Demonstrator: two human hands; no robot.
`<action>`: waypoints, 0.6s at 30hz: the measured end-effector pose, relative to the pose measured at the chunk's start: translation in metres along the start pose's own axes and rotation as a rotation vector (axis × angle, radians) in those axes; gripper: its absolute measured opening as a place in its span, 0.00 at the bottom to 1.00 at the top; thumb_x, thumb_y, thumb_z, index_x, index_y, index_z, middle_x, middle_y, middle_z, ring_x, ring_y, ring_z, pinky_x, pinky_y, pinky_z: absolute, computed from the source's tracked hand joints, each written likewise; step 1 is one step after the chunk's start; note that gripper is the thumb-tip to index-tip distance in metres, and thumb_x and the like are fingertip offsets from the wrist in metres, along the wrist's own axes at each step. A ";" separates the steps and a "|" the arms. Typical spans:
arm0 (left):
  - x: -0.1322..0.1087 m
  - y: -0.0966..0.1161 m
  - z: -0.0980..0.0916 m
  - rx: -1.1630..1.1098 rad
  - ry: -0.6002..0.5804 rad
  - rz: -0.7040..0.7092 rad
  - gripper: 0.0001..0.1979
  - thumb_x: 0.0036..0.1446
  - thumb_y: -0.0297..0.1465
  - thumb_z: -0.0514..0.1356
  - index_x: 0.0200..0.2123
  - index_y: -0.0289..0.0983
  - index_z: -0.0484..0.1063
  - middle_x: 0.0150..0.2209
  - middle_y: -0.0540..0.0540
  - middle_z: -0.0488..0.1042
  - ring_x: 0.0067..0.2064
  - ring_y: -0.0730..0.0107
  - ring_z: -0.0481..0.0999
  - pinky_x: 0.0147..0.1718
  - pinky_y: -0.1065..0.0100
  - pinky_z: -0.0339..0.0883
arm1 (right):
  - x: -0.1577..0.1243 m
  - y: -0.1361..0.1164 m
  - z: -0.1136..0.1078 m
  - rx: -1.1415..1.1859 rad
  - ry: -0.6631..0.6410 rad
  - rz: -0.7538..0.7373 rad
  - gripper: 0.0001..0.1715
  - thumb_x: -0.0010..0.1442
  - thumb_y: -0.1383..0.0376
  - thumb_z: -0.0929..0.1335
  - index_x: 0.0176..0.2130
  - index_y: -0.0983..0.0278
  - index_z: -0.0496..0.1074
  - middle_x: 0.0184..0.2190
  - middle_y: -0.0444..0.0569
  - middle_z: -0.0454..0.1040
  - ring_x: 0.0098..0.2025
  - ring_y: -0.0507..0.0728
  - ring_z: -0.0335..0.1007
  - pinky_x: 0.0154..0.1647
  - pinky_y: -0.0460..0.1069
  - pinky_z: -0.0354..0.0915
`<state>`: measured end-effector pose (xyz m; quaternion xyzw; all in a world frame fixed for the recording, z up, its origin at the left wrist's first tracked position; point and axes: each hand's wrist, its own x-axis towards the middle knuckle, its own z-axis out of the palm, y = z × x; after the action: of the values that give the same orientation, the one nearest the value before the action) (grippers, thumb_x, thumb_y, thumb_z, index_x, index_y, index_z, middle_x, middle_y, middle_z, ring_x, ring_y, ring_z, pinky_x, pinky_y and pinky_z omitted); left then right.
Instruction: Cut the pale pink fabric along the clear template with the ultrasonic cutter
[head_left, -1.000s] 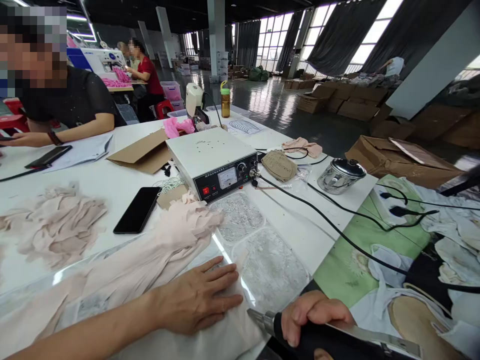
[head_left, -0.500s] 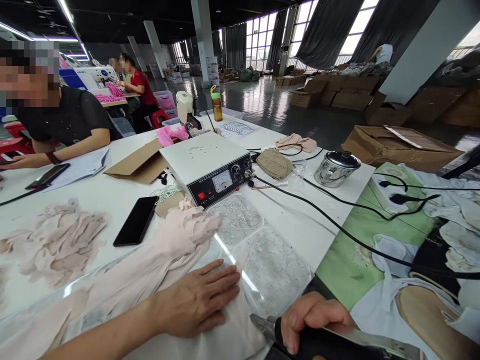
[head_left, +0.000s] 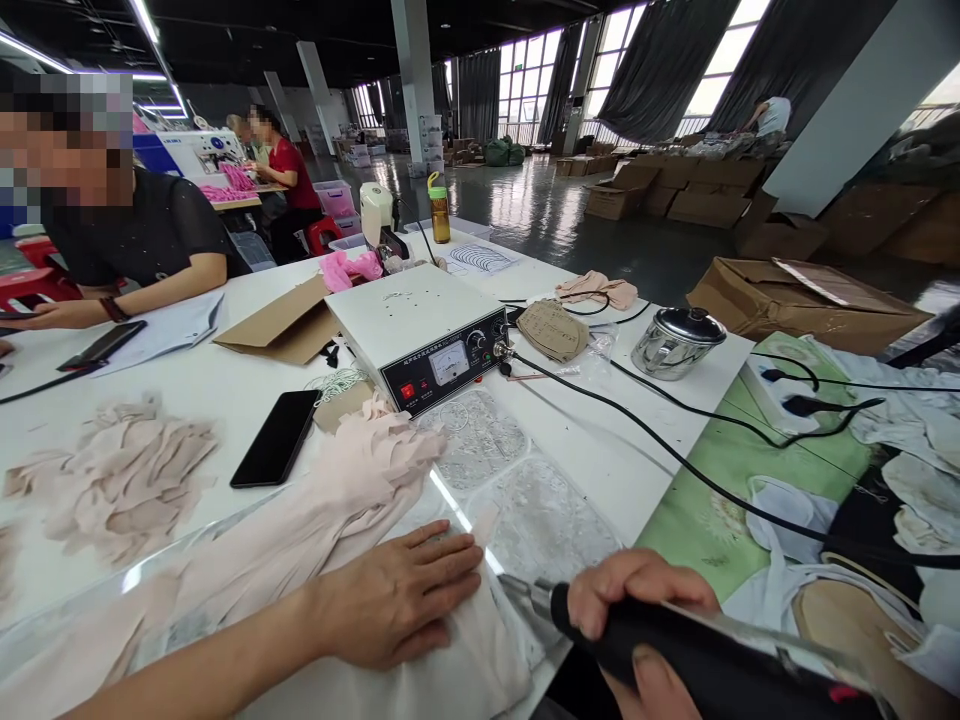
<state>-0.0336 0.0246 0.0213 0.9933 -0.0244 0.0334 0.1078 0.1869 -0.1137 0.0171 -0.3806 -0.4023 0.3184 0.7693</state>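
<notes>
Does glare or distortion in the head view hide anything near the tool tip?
Head view: a glare streak runs past the left hand; windows are blown out; edges stretch wide-angle; right hand and tool are sharp, tip unobscured.

Control box mid-table, fabric in front

The phone (head_left: 274,452) lies left of the control box (head_left: 424,335), the pot (head_left: 677,342) to its right, fabric strips (head_left: 315,510) just before it.

windows (head_left: 525,75) bright (dark curtains (head_left: 660,60) beside) | floor (head_left: 540,210) glossy, perhaps wet | pillar (head_left: 411,60) white | ceiling tube lights (head_left: 142,20)
</notes>
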 end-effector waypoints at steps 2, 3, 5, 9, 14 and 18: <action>0.000 0.000 0.001 -0.001 0.009 -0.004 0.23 0.69 0.34 0.54 0.62 0.29 0.63 0.63 0.33 0.66 0.66 0.50 0.63 0.66 0.50 0.54 | 0.012 0.007 0.007 -0.003 0.031 -0.073 0.06 0.64 0.60 0.66 0.42 0.56 0.65 0.34 0.44 0.65 0.28 0.51 0.68 0.30 0.52 0.71; 0.000 0.000 0.001 -0.001 0.015 -0.005 0.23 0.69 0.34 0.53 0.62 0.29 0.64 0.63 0.33 0.66 0.65 0.50 0.63 0.66 0.50 0.54 | 0.019 0.012 0.010 0.007 0.031 -0.109 0.07 0.64 0.61 0.66 0.43 0.57 0.65 0.35 0.44 0.65 0.27 0.51 0.67 0.29 0.52 0.71; 0.000 0.000 0.001 0.002 0.017 -0.008 0.22 0.69 0.34 0.53 0.61 0.29 0.64 0.63 0.34 0.66 0.65 0.50 0.64 0.66 0.51 0.54 | 0.029 0.025 0.013 0.013 0.025 -0.141 0.07 0.64 0.61 0.66 0.43 0.57 0.65 0.35 0.43 0.65 0.27 0.50 0.67 0.29 0.52 0.71; 0.001 0.000 -0.002 0.022 -0.004 -0.002 0.22 0.70 0.35 0.52 0.60 0.28 0.65 0.63 0.34 0.66 0.65 0.49 0.64 0.66 0.50 0.55 | 0.036 0.042 0.012 -0.013 -0.017 -0.127 0.07 0.64 0.62 0.66 0.44 0.58 0.65 0.36 0.44 0.66 0.29 0.51 0.69 0.32 0.54 0.71; 0.003 -0.001 -0.003 -0.005 0.000 0.012 0.22 0.70 0.35 0.52 0.60 0.27 0.65 0.63 0.32 0.66 0.66 0.50 0.63 0.65 0.52 0.57 | 0.038 0.041 0.011 -0.024 -0.003 -0.119 0.08 0.63 0.62 0.67 0.43 0.58 0.65 0.36 0.45 0.67 0.28 0.52 0.68 0.30 0.54 0.70; 0.002 -0.002 0.001 -0.034 0.010 0.025 0.23 0.70 0.35 0.52 0.61 0.26 0.63 0.63 0.31 0.65 0.66 0.49 0.63 0.64 0.52 0.59 | 0.041 0.038 0.013 -0.039 0.014 -0.112 0.06 0.63 0.63 0.67 0.42 0.58 0.65 0.35 0.43 0.67 0.28 0.51 0.68 0.31 0.53 0.70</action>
<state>-0.0314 0.0262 0.0201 0.9908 -0.0367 0.0393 0.1245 0.1882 -0.0571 0.0054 -0.3745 -0.4237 0.2644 0.7812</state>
